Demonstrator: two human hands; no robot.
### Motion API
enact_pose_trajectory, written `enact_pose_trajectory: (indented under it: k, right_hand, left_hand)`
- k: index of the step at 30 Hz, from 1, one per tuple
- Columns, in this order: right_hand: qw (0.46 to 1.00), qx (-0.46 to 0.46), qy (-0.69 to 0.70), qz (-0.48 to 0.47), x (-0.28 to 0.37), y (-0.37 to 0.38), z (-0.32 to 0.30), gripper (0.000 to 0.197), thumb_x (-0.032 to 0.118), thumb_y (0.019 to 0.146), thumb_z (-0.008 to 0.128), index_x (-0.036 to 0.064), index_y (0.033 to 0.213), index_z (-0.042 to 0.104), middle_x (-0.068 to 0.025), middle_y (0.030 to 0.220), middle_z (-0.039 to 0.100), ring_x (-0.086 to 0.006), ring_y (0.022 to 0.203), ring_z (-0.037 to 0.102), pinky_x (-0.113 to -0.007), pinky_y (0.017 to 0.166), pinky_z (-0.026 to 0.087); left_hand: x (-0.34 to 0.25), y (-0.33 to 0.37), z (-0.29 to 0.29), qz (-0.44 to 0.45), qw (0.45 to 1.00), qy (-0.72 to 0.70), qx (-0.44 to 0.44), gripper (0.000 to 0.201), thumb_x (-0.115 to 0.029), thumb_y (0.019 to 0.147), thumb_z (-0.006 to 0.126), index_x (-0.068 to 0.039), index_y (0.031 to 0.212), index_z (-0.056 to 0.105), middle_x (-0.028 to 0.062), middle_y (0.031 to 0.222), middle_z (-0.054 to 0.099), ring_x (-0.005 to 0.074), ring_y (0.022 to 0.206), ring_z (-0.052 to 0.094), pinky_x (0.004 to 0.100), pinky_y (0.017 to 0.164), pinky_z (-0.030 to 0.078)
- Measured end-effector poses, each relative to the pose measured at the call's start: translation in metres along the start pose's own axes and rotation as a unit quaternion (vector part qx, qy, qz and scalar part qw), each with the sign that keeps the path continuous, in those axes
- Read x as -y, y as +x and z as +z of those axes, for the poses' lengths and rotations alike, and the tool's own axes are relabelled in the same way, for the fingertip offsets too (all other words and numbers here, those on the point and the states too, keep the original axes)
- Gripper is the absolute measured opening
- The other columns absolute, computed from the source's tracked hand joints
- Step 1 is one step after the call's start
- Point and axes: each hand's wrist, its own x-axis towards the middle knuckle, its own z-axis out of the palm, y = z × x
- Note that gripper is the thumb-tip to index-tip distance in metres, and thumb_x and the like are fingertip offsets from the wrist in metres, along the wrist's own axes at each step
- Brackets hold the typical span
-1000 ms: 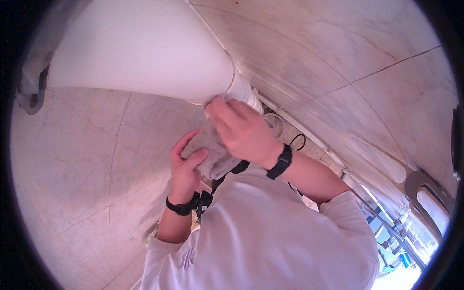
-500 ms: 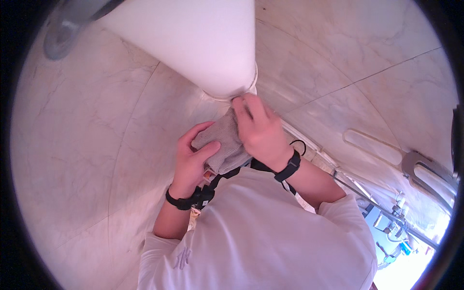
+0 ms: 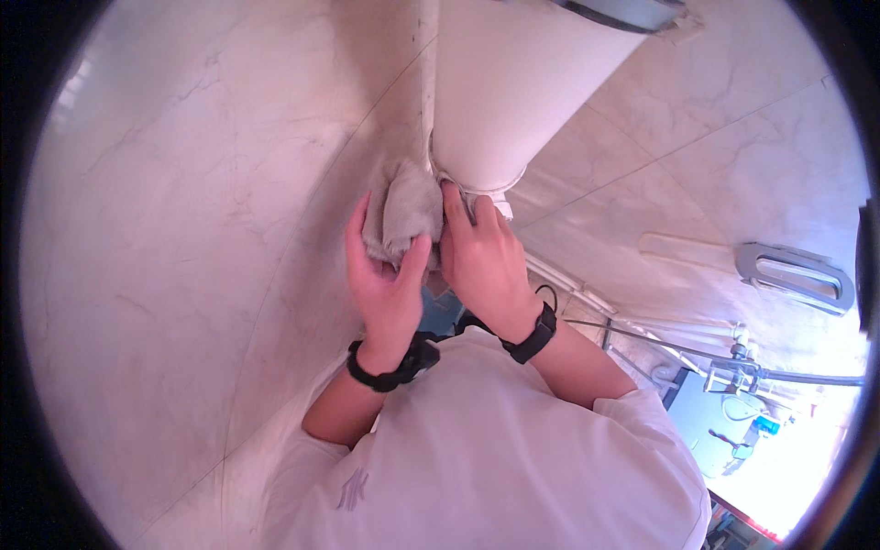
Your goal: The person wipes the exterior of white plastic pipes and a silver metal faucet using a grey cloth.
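My left hand [image 3: 385, 293] is closed round a bunched grey cloth [image 3: 403, 215], thumb on its near side and fingers along its left. Close beside it, my right hand [image 3: 486, 252] reaches up to the lower end of a white cylinder [image 3: 513, 101]. Its fingers are bent, with the fingertips at the cylinder's bottom rim. What they pinch or press there, if anything, is hidden. The cloth lies against the right hand's left side, just below and left of that rim. Both wrists wear black bands.
Marbled tile walls [image 3: 183, 275] surround the cylinder. To the right are a grey oval handle-like fitting [image 3: 796, 275] and a metal tap-like fitting [image 3: 733, 371] with a hose. A light blue surface [image 3: 710, 426] lies below them. A thin black cable loops by my right wrist.
The view has turned, so the cylinder now leans right. The cloth has shifted to the left of my right hand and is held in my left hand. My right fingers stay at the rim.
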Motion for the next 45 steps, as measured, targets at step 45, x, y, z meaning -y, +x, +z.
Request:
enact_pose_trajectory:
  k: [45]
  right_hand:
    - [0.909,-0.327,0.258,-0.030,-0.022,0.055,-0.041,0.086,0.014,0.082,0.075,-0.0083,0.150,0.027,-0.0341,0.151,0.025,-0.0497,0.139,0.030,-0.049,0.115,0.026]
  left_hand:
    - [-0.048,0.067,0.072,0.360,0.911,0.199,0.029,0.088,-0.026,0.085,0.070,0.011,0.150,0.024,0.0342,0.150,0.030,0.0457,0.135,0.039,0.0472,0.110,0.035]
